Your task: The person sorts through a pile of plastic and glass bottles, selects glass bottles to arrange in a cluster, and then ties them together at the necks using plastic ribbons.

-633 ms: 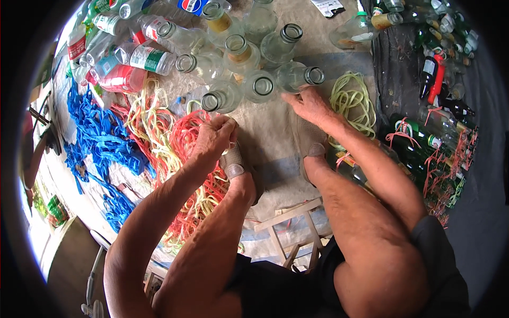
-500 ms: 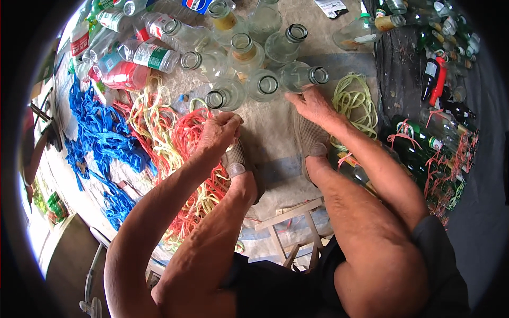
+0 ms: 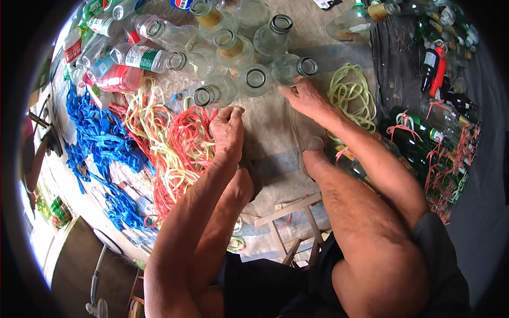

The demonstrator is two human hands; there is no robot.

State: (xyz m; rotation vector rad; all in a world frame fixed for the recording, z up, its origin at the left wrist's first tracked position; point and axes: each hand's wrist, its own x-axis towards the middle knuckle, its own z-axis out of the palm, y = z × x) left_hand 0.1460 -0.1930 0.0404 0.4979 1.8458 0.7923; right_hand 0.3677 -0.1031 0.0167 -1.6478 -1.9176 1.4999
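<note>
Several clear glass bottles (image 3: 253, 84) stand close together in front of my feet, their open mouths facing up. My left hand (image 3: 228, 130) is closed just below the front left bottle (image 3: 221, 89), thumb pressed on the curled fingers; whatever it grips is too small to make out. Beside it lies a tangle of red and pale yellow plastic string (image 3: 191, 132). My right hand (image 3: 307, 100) is at the base of the front right bottle (image 3: 284, 70), its fingers bent and partly hidden, so what they pinch does not show.
Plastic bottles (image 3: 143, 57) lie piled at the far left, above a heap of blue strips (image 3: 103, 130). A yellow-green string coil (image 3: 352, 95) is right of my right hand. Tied green glass bottles (image 3: 411, 151) lie further right. A wooden stool frame (image 3: 289, 214) is between my legs.
My left hand has turned more upright and shifted slightly right, its forearm swinging right. The right hand stays by the same bottle. The whole view has shifted a little.
</note>
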